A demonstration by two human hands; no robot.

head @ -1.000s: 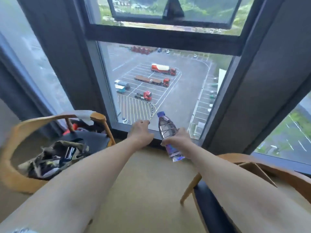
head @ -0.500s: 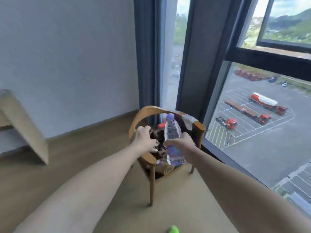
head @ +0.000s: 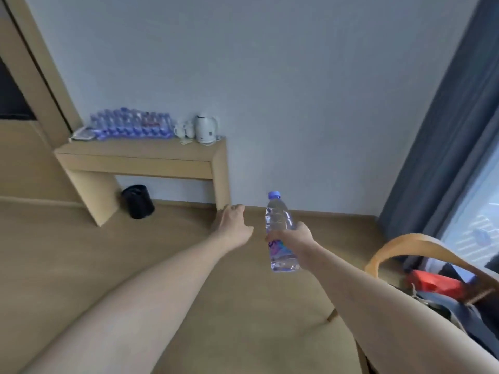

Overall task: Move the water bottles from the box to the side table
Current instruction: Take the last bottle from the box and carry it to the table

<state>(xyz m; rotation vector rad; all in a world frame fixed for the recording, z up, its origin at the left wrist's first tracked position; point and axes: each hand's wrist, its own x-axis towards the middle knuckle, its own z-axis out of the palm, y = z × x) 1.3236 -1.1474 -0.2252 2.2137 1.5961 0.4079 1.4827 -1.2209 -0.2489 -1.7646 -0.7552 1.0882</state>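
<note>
Head view looks across the room and down over both bare forearms. The right hand (head: 294, 236) is wrapped around a water bottle (head: 280, 233), fingers closed on its middle just above the coloured label. The bottle stands nearly upright, blue cap up, its long axis leaning slightly to the left at the top, clear of the floor.

The left hand (head: 232, 221) carries nothing; it reaches forward with the fingers loosely curled, palm down, and sits just beside the bottle on its left.

The relation that matters is where the tabletop (head: 140, 147) lies from the held bottle: ahead, up and to the left in the frame, well apart from both hands. It is a pale wooden side table against the wall, already carrying a dense row of bottles (head: 132, 126) along its back left part, with a white kettle (head: 205, 128) and cups (head: 183, 129) at its right end. A dark bin (head: 137, 201) stands on the floor beneath it.

Judging from this, the left hand is slightly nearer the table, but the load is in the right, so the carry should run forward and leftward across the body. The front strip of the top, before the bottle row, looks like the free landing place. Keeping the bottle vertical would let it be set down on its base without regripping. The box is not in sight.
</note>
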